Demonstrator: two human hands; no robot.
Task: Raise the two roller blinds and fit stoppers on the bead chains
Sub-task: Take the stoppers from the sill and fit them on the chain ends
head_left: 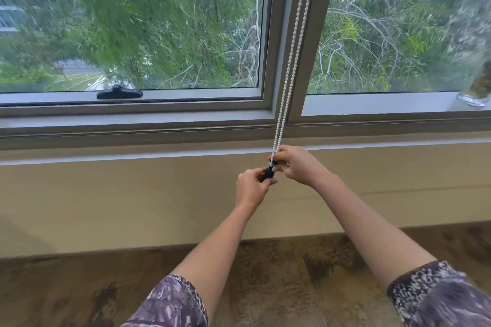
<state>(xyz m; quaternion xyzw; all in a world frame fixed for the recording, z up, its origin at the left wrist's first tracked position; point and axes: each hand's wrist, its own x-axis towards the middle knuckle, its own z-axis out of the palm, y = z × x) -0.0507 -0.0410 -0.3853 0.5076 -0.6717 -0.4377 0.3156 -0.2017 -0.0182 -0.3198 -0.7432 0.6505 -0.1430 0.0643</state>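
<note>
Bead chain (293,42) top (cut off)

No legible text, label, brand, number or sign anywhere in view.
</note>
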